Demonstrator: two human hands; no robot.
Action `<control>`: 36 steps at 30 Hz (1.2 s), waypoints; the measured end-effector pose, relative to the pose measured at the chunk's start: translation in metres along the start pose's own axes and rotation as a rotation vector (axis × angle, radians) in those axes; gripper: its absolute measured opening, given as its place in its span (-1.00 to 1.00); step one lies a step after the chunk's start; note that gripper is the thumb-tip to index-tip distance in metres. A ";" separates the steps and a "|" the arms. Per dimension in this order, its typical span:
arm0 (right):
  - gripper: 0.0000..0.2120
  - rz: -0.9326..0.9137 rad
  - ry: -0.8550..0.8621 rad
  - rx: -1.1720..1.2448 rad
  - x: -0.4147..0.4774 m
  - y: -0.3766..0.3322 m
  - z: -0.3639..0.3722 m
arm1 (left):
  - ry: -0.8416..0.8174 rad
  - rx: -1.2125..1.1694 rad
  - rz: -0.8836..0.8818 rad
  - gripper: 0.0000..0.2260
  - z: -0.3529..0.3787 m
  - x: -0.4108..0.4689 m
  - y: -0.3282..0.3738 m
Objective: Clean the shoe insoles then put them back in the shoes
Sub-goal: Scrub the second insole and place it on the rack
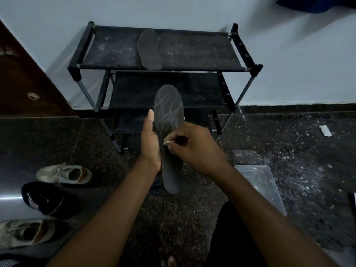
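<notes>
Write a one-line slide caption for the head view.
Left hand holds a dark insole while right hand presses a pale wad against it; second insole lies on the rack.

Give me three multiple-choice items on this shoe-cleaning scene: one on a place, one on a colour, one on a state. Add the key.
1. The spare insole lies:
A. on the rack's top shelf
B. on the floor
C. inside a sneaker

2. The shoe between the two pale sneakers is:
A. red
B. black
C. yellow

3. The right hand:
A. hangs open
B. pinches a small pale wad against the held insole
C. grips a sneaker

Key:
1 A: it lies flat on the dusty top shelf.
2 B: it is black, set between the pale pair.
3 B: the wad is nipped in that hand and touches the insole that the left hand grips.
</notes>
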State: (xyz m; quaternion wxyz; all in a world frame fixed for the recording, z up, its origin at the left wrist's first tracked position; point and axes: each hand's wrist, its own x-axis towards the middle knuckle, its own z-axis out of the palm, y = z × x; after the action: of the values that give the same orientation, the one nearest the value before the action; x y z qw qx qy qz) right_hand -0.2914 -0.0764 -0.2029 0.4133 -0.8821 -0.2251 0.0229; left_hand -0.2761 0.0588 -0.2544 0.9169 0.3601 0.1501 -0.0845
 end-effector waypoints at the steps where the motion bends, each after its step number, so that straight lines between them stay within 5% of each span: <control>1: -0.90 -0.014 -0.022 0.010 -0.001 -0.001 0.000 | 0.010 0.002 0.005 -0.42 -0.001 0.001 0.001; 15: -0.91 -0.042 -0.098 0.024 -0.002 -0.003 -0.003 | 0.037 0.022 -0.008 -0.42 0.000 -0.001 0.001; 21: -0.92 -0.012 0.008 0.019 0.000 -0.001 -0.003 | 0.032 0.026 -0.048 -0.43 0.008 -0.007 0.002; 27: -0.94 -0.056 -0.140 0.034 -0.003 -0.005 -0.003 | 0.067 0.017 -0.006 -0.50 0.003 -0.004 0.003; 36: -0.92 -0.042 -0.058 0.008 -0.001 -0.002 -0.001 | 0.062 0.016 -0.039 -0.46 0.004 -0.006 0.004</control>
State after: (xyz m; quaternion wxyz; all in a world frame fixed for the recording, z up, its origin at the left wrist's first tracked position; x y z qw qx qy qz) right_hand -0.2931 -0.0761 -0.2008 0.4105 -0.8744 -0.2555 0.0406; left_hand -0.2798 0.0588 -0.2470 0.9069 0.3671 0.1849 -0.0926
